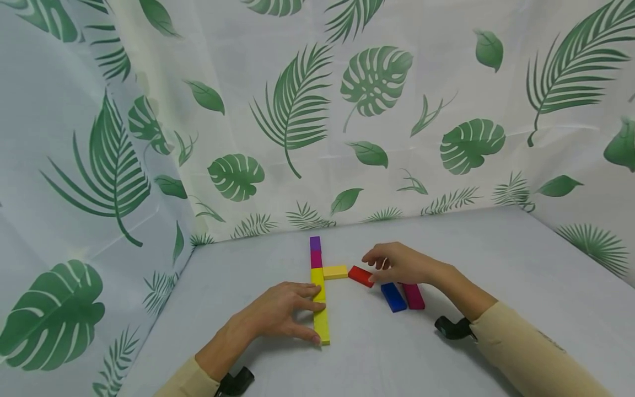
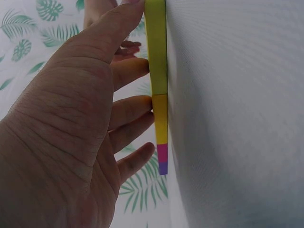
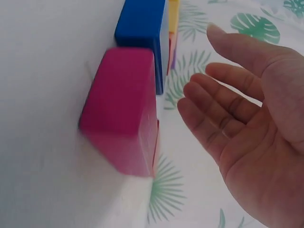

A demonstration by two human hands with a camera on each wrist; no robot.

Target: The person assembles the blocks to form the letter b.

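A straight column of blocks lies on the table: a purple block (image 1: 315,243), a magenta block (image 1: 316,259), a yellow block (image 1: 317,278) and a yellow-green block (image 1: 321,325). My left hand (image 1: 280,309) rests its fingertips along the two nearer blocks, fingers mostly straight. Joining the column's right side is a light yellow block (image 1: 335,272); a red block (image 1: 360,276) lies slanted at its right end. Over the red block's right end hovers my right hand (image 1: 404,263), fingers loosely bent around nothing. Below it lie a blue block (image 1: 393,297) and a second magenta block (image 1: 413,296).
A white cloth (image 1: 446,358) covers the table. Leaf-patterned curtains (image 1: 307,204) stand behind and at both sides. A black wrist camera (image 1: 453,328) sits under the right wrist, another dark camera (image 1: 237,381) under the left.
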